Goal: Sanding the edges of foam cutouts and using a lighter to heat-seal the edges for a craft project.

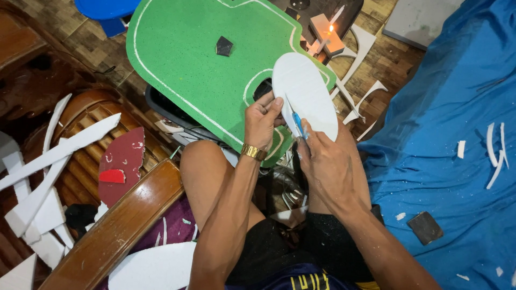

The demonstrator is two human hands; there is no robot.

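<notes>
- Foam oval (306, 94), white, sits above the knees, pinched at its lower left edge by the left hand (262, 121).
- Right hand (328, 161) is closed around a blue-handled cutter (297, 122), blade against the oval.
- Green foam board (199, 59) lies just behind it.
- Lit candle (329, 31) stands beyond; white offcuts (48, 172) litter the left, blue cloth (457, 145) the right.

White foam oval, blue-handled knife, green board beneath.

The oval foam piece (305, 91) is plain white; the knife (297, 121) shows a bright blue handle. The big board (199, 59) is speckled green with a thin white outline. There's a gold wristband (253, 152), a solid blue cloth (457, 145) flecked with white scraps (494, 150), and a dark red foam piece (124, 161).
</notes>
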